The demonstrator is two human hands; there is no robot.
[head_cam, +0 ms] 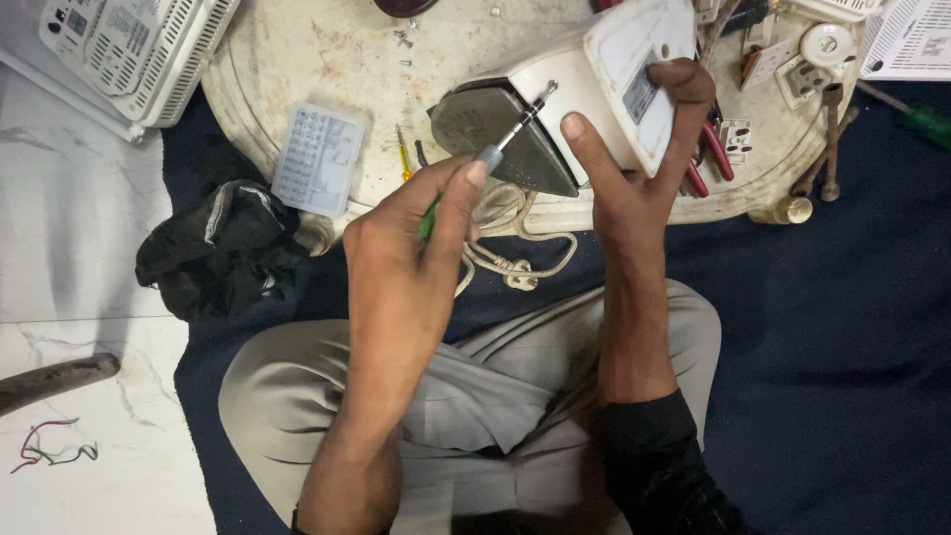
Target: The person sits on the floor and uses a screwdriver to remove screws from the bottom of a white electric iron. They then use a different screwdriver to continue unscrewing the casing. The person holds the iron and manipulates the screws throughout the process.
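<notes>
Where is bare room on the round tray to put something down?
The round cream tray is bare at its top middle, between the pale ribbed plastic case and the white clothes iron, apart from small screws. Its right edge, beside the red-handled pliers, is crowded with switch parts.

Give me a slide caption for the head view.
Left hand drives a screwdriver into a clothes iron steadied by the right hand.

A round, stained tray point(297, 59) bears a clear ribbed plastic case point(319, 159), 2 small screws point(403, 40), red-handled pliers point(715, 157) and white sockets point(814, 61). A black cloth point(220, 253) lies bunched at its left edge. A white vented box point(139, 50) sits at top left on pale marble floor point(79, 248). Red and green wires point(50, 446) lie at lower left. Everything rests on a dark blue mat point(832, 327).
</notes>
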